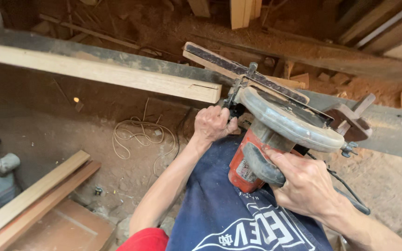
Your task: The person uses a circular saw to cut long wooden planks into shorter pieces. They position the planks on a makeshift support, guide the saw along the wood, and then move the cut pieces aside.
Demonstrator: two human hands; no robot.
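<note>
Both hands grip the circular saw (275, 135), its blade hidden.

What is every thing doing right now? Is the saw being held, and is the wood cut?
Circular saw: tipped on its side, held in both hands.
Right hand: gripping the saw's dark handle.
Left hand: closed at the saw's front.
Wooden plank: lying flat, a thin slit near its end.
Cord on the floor: loosely coiled.
Boards on the floor: lying side by side.
</note>
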